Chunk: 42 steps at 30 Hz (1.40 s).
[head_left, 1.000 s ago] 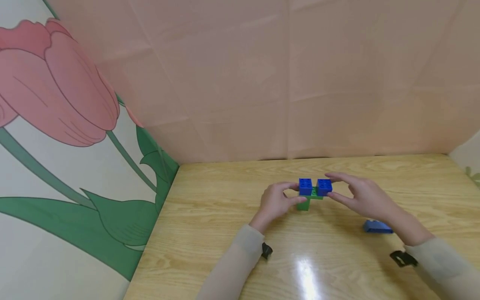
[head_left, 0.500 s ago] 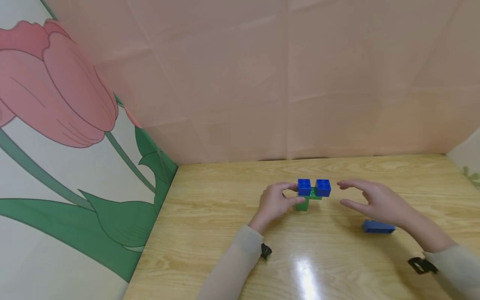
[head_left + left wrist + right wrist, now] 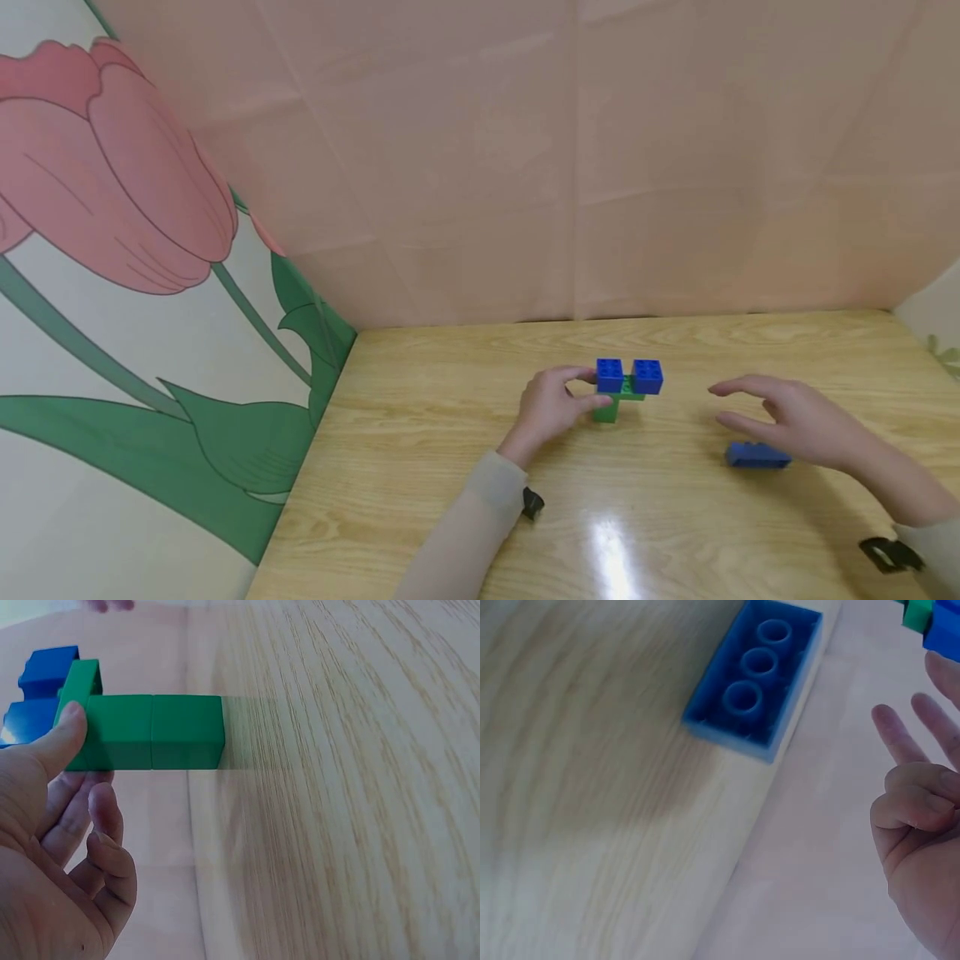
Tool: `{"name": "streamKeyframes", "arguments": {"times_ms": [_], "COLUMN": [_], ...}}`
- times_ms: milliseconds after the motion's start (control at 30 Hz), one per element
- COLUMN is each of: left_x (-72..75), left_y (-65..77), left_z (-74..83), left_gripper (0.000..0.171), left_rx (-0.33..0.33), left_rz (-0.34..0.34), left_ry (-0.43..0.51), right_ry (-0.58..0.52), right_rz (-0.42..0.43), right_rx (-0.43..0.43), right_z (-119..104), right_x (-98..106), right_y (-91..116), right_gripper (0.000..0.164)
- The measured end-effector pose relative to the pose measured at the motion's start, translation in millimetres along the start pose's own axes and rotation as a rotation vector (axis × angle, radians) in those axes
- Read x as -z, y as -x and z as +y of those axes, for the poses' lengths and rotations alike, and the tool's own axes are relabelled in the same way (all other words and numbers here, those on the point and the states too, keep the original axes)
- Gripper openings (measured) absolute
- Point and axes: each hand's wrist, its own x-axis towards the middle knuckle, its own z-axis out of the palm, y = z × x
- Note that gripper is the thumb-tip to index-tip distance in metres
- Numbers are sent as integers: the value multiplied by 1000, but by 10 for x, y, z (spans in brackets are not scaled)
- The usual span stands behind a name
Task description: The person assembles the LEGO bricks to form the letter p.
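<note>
My left hand (image 3: 551, 407) grips a small tower of toy building bricks between thumb and fingers. Two square green bricks (image 3: 154, 733) are stacked as its column, with a flat, wider green brick (image 3: 84, 675) across the top. On that cross-piece sit two blue bricks, a left one (image 3: 609, 376) and a right one (image 3: 647, 377), with a gap between them. My right hand (image 3: 802, 417) holds nothing and hovers just above a long blue brick (image 3: 757, 456). This brick lies on its side, and its hollow underside with three round tubes (image 3: 760, 662) faces the right wrist camera.
The wooden table (image 3: 420, 467) reaches back to a pink cloth wall (image 3: 480, 167). At the left stands a panel with a painted tulip (image 3: 150, 167). A black wrist strap piece (image 3: 533, 503) hangs by the left sleeve.
My right hand has let go of the right blue brick and moved right and toward me, over the long blue brick. The left hand keeps its grip on the tower, which stays in place.
</note>
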Motion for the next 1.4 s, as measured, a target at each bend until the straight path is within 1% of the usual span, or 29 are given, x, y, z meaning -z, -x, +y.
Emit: {"name": "streamKeyframes", "arguments": {"times_ms": [133, 433, 500, 600, 733, 867, 1067, 1133, 1233, 1400], "left_x": [-4, -16, -12, -7, -12, -28, -37, -35, -33, -35], "left_y": [-5, -15, -14, -13, -14, -13, -9, -7, -3, 3], "left_z": [-10, -16, -11, -4, -1, -5, -14, -15, -11, -1], "left_gripper": [41, 41, 41, 40, 41, 39, 40, 40, 40, 39], "left_rx": [-1, 7, 7, 5, 9, 17, 23, 22, 23, 29], "left_rz": [2, 3, 6, 9, 8, 9, 9, 9, 10, 10], "left_ry": [-6, -15, -12, -12, -12, -12, -6, -4, 1, 7], "right_ry": [-25, 53, 55, 32, -44, -114, -270, -282, -284, -297], "right_rz": [-5, -27, -39, -69, -109, -135, -226, -236, -217, -178], "right_rx": [-12, -81, -94, -123, -147, -147, -128, -122, -132, -89], "right_z": [63, 268, 304, 348, 408, 484, 606, 635, 660, 698], "right_x": [12, 56, 57, 57, 47, 16, -35, -52, -79, -120], "right_y": [87, 303, 346, 409, 497, 563, 623, 635, 651, 672], "right_gripper": [33, 32, 32, 31, 30, 28, 29, 30, 30, 27]}}
